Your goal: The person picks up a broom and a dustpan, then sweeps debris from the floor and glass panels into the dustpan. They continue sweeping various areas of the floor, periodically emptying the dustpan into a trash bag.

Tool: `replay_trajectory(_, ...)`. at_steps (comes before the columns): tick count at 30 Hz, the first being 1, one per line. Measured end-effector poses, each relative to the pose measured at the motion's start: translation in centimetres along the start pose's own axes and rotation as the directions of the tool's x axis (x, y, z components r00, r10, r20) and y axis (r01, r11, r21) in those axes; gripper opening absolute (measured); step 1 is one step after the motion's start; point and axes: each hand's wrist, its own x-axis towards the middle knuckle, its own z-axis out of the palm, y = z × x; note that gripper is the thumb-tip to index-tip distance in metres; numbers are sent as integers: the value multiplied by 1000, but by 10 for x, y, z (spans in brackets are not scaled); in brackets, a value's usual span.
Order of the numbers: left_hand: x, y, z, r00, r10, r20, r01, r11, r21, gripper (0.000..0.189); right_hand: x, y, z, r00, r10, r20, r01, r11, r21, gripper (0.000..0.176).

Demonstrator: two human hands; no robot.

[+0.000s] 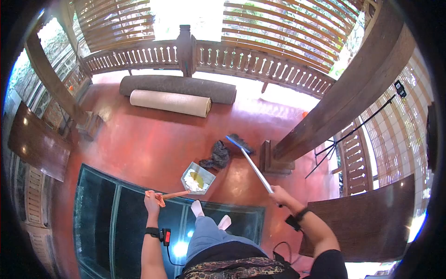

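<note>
My left hand (152, 203) is closed around the orange-brown handle (175, 194) of a dustpan. Something orange shows at the grip, too small to make out. The pale grey dustpan (210, 178) rests on the red floor near my feet, with white scraps and a yellowish leaf-like piece (197, 178) in it. In my right hand (282, 197) is the white pole of a broom (254, 167), slanting away from me. Its blue head with dark bristles (242, 142) is on the floor beyond the dustpan. A crumpled black bag-like thing (219, 156) lies between the broom head and the dustpan.
Two rolled mats (172, 103) lie near the wooden railing (260, 63). A thick wooden post (344, 93) on a base stands right of the broom. A tripod (332, 146) is behind it. Dark glass panels (139, 218) are underfoot; a brown tabletop (362, 218) is at right.
</note>
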Motion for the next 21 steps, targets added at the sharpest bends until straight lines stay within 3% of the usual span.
replay_trajectory(2,-4,2,18,999,6,34,-11,990,137,21,55,31,43,998,-35,-60,24,983,-185,27)
replay_trajectory(4,-9,12,32,996,-67,59,44,945,324,25,71,28,70,996,78,-32,-83,963,-255,26)
replay_trajectory(5,-7,5,33,998,-17,57,-7,917,399,25,66,26,86,996,15,-84,-38,961,-274,27)
replay_trajectory(7,-7,0,39,995,74,65,-98,833,545,26,51,15,97,993,110,41,-101,980,-172,30)
replay_trajectory(10,-19,16,43,999,-8,44,-20,806,591,25,13,-1,92,982,127,140,-89,964,-251,32)
replay_trajectory(13,-22,22,38,999,-27,39,-3,778,628,26,-23,-4,100,978,55,200,9,951,-308,30)
replay_trajectory(14,-22,21,37,999,-26,38,-4,772,636,26,-31,3,111,979,-40,198,109,931,-350,30)
replay_trajectory(17,-19,14,33,999,29,19,-34,762,647,26,-81,-27,115,946,28,322,73,952,-298,29)
replay_trajectory(21,-15,11,25,1000,0,6,-4,763,646,27,-148,-57,125,915,1,404,108,963,-246,29)
